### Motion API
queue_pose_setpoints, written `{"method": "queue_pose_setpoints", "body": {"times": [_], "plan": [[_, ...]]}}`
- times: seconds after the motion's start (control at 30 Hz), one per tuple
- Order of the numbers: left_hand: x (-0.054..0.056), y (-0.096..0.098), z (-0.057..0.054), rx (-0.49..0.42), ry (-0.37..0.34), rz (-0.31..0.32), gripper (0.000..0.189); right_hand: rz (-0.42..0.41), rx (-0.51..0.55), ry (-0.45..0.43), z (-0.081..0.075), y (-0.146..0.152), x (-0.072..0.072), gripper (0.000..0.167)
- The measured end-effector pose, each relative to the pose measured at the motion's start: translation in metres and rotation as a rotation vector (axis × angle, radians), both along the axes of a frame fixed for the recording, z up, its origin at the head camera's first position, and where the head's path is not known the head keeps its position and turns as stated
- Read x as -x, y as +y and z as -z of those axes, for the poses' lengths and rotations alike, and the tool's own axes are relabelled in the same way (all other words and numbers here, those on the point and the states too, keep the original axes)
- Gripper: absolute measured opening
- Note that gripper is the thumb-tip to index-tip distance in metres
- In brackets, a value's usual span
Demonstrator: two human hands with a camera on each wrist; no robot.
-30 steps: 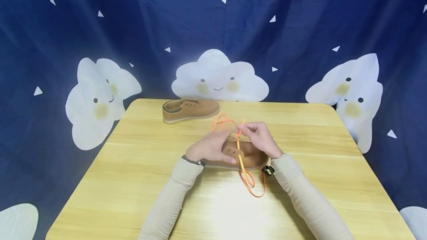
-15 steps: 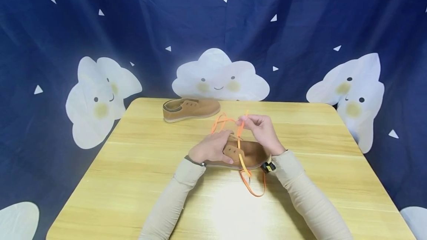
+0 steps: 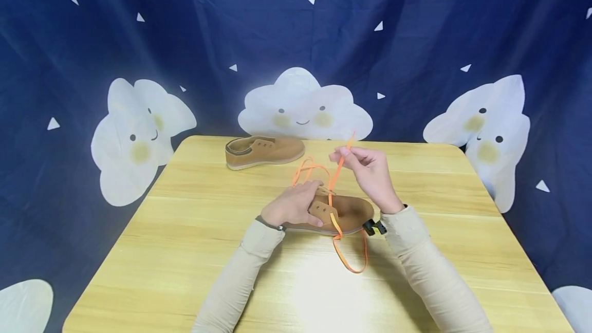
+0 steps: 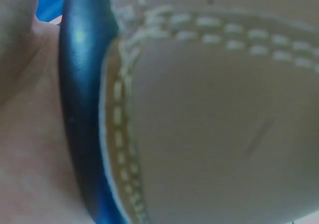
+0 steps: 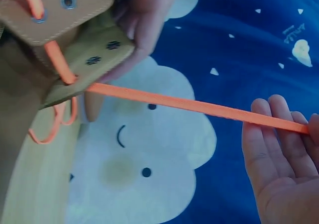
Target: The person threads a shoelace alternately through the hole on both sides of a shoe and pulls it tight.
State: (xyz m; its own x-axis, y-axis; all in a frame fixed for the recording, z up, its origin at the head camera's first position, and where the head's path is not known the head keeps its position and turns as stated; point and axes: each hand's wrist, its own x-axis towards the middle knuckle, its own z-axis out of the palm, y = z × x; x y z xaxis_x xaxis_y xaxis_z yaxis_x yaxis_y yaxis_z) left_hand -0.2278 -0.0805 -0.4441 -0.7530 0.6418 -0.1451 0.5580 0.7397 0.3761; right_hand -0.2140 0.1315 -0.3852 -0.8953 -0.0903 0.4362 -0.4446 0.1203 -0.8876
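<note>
A brown shoe (image 3: 353, 213) lies with its toe to the right in the head view. My left hand (image 3: 292, 205) grips it across the opening, thumb on the near side. Above the far side, my right hand (image 3: 373, 174) pinches an orange shoelace (image 3: 337, 174) near its end. In the right wrist view the shoelace (image 5: 184, 103) runs straight from the toe-end eyelets to my right hand (image 5: 279, 167). More eyelets (image 5: 68, 1) on the flaps hold no lace. Stitched shoe leather (image 4: 224, 124) fills most of the left wrist view.
A second brown shoe (image 3: 279, 152), without a lace, stands at the back of the wooden table (image 3: 185, 251). Loops of the shoelace lie beyond the held shoe and on its near side. A blue curtain (image 3: 296, 24) with cloud faces hangs behind the table.
My right hand has moved up and right, drawing more shoelace out through the far flap. The small near-side loop has shrunk. My left hand has barely shifted on the shoe.
</note>
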Motion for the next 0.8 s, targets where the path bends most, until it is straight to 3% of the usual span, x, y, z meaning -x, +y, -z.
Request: {"method": "queue_pose_setpoints", "body": {"times": [0.2,0.53,0.67,0.8], "plan": [[-0.001,0.000,0.000,0.016,-0.003,0.005,0.103,0.029,0.060,0.068,-0.016,0.000,-0.008,0.030],[-0.004,-0.002,-0.005,0.017,-0.009,-0.002,0.106,0.001,0.156,0.238,-0.044,-0.003,-0.025,0.022],[-0.004,-0.003,-0.007,0.016,-0.026,-0.018,0.110,0.018,0.112,0.230,-0.041,-0.001,-0.026,0.019],[-0.004,-0.003,-0.004,0.017,-0.027,-0.018,0.114,0.013,0.175,0.135,-0.026,0.008,-0.023,0.010]]}}
